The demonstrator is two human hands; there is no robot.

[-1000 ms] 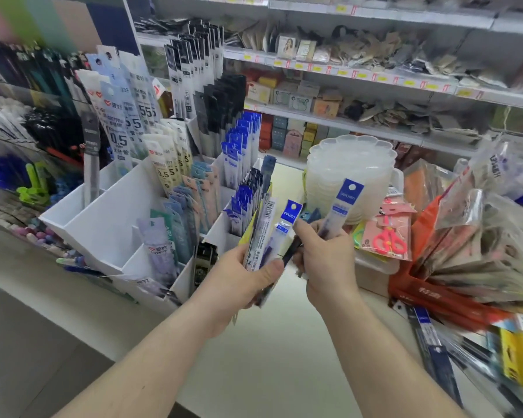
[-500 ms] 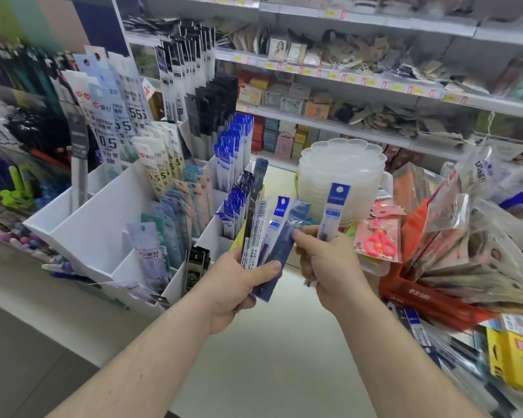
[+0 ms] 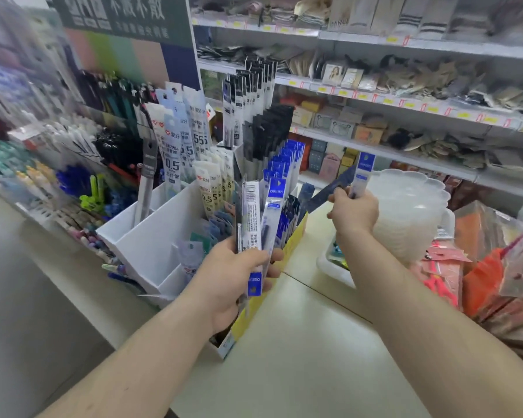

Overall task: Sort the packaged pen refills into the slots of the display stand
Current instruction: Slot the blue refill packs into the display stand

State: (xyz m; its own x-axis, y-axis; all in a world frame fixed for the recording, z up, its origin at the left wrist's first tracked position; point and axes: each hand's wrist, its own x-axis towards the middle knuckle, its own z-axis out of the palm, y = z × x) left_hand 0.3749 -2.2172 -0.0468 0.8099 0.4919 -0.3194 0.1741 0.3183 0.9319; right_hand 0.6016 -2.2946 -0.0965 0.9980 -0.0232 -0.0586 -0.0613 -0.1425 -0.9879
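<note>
The right hand (image 3: 352, 211) pinched two refill packs (image 3: 361, 173) upright, just right of the display stand (image 3: 151, 236) — its blue-pack slot (image 3: 284, 164) lay leftward — while the left hand (image 3: 233, 276) gripped a bundle (image 3: 254, 218) before the stand.

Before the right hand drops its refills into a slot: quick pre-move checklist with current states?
1. Right hand grip on the blue-headed clear refill pack: ok, pinched upright.
2. Single pack in that grip: not ok, a dark blue pack is held alongside, tilted left.
3. Left hand secure on the remaining bundle of refill packs: ok, fingers wrapped round.
4. Matching slot of blue-headed packs in the white display stand visible: ok.
5. Free room in that slot: cannot tell, the bundle hides it.
6. Path to the stand: not ok, left hand's bundle stands between.
</note>
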